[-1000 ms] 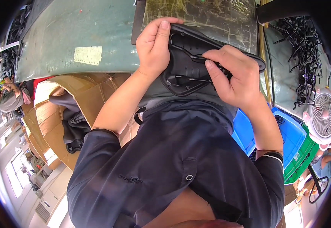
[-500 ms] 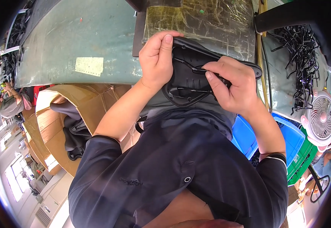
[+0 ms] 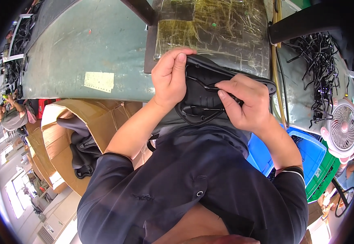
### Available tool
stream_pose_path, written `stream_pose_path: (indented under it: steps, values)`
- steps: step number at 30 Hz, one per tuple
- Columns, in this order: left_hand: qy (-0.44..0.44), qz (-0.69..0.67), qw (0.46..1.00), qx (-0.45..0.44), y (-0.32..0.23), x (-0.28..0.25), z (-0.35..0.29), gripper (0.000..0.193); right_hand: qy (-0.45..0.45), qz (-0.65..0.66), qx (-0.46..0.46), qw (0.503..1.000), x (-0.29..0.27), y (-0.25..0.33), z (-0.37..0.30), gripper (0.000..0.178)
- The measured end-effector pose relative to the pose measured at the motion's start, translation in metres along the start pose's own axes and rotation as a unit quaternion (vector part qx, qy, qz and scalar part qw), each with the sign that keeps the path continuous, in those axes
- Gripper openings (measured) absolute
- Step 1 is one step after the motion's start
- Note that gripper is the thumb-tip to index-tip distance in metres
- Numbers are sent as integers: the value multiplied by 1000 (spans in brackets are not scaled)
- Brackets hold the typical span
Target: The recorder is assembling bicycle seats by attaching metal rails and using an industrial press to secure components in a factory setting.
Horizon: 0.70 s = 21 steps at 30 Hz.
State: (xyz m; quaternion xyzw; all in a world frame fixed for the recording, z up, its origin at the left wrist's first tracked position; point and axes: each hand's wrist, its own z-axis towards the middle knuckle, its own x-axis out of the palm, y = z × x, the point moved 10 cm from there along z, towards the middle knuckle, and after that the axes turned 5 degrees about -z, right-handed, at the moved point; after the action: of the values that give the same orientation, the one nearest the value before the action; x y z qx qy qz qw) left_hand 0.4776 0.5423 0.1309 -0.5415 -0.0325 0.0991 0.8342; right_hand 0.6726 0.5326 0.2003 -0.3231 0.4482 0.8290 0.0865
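Observation:
A black bicycle saddle (image 3: 197, 91) is held underside up in front of my body, its wide end to the left and its narrow nose to the right. My left hand (image 3: 171, 77) is closed on the wide end's far left edge, thumb on top. Over the nose half, my right hand (image 3: 246, 99) pinches a black bent metal rail (image 3: 201, 83) between thumb and fingers. The rail runs along the underside, its left end at the wide part. A second rail section (image 3: 209, 108) lies nearer me. My right hand hides the rails' right ends.
Beyond the saddle is a tape-covered board (image 3: 213, 32) on the green-grey table (image 3: 63, 65). Black bent rods (image 3: 317, 77) are heaped at right, near a pink-white fan (image 3: 343, 126). Blue bins (image 3: 307, 148) stand below. A cardboard box (image 3: 67, 138) at left holds black saddles (image 3: 83, 156).
The whole view has shifted, so the table, saddle and hands appear slightly lower. My left hand keeps its hold, and my right hand stays on the rail with little visible change.

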Motion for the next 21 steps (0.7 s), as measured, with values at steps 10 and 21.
stream_pose_path:
  steps: [10, 21]
  values:
    - [-4, 18, 1000, 7, -5, 0, 3, 23, 20, -44, -56, 997, 5, -2, 19, 5]
    - [-17, -25, 1000, -3, -17, 3, -7, 18, 6, -56, -59, 997, 0, -7, 2, 14]
